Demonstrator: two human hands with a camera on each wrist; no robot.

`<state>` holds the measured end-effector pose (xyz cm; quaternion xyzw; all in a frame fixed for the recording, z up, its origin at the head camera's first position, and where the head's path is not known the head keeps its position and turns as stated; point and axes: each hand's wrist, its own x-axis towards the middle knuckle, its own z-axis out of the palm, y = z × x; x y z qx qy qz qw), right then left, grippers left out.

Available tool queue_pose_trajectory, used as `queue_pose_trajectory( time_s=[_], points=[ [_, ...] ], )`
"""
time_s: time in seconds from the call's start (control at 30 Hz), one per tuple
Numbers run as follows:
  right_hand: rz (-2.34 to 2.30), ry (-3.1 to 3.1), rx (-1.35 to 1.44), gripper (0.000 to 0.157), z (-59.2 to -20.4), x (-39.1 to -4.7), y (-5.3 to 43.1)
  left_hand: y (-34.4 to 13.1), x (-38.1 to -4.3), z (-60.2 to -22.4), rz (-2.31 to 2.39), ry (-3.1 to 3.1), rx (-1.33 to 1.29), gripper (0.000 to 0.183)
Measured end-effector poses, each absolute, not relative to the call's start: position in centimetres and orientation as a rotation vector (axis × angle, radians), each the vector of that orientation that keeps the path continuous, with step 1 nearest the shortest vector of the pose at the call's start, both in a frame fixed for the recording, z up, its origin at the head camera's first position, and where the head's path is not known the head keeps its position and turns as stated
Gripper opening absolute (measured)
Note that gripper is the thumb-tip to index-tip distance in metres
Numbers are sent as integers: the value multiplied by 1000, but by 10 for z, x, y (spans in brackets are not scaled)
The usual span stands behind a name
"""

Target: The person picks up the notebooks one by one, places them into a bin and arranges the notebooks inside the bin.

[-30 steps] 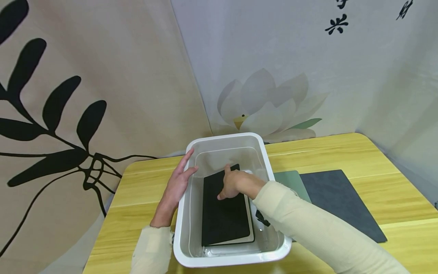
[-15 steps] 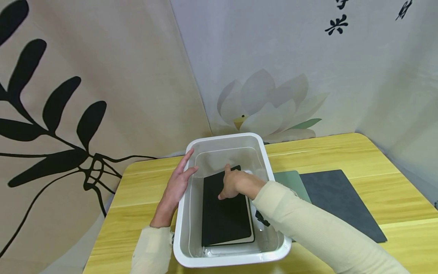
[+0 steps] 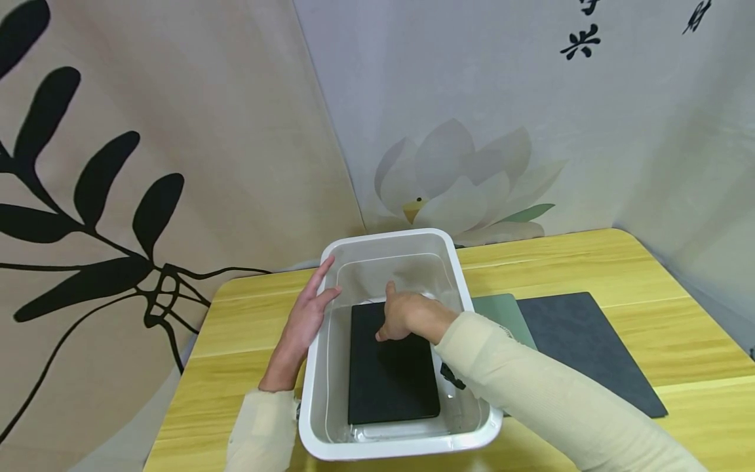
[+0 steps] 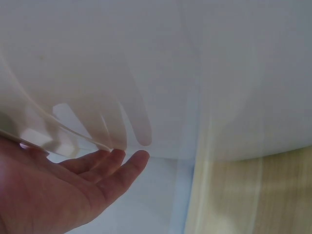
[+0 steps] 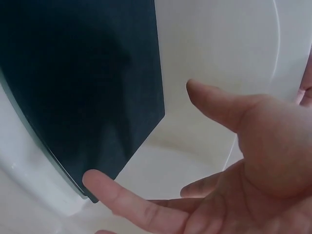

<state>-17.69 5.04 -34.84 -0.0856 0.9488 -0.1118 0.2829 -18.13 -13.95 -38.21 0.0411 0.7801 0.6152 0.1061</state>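
Note:
A white plastic bin (image 3: 401,449) stands on the wooden table. In it lies a black rectangular notebook (image 3: 392,387), flat, lengthwise along the floor of the bin. My right hand (image 3: 407,318) is over its far end, thumb and fingers spread. In the right wrist view, the index fingertip overlaps the notebook's corner, and a pale green edge shows beneath the dark cover. My left hand (image 3: 307,318) holds the bin's left rim, thumb over the top. From the left wrist view, its fingers (image 4: 124,178) are against the bin's outer wall.
To the right of the bin, a green flat cover (image 3: 504,314) and a dark grey rectangular sheet (image 3: 590,354) lie on the table (image 3: 684,314). A small black object (image 3: 452,375) shows by the bin's right wall, partly behind the right sleeve. Printed curtains hang behind.
The black notebook has turned slightly and now lies flush over the pale-edged layer below, which no longer shows. Its far corner has dropped from view behind my right hand. Both hands stay nearly still.

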Motion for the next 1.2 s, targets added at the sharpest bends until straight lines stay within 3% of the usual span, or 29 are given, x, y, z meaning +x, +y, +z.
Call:
queue_pose_trajectory(
  time_s=[1.2],
  points=[
    [-656,2557,-379,100,-318,-180,53,-141,-182,-381,1831,2274,104,54]
  ],
)
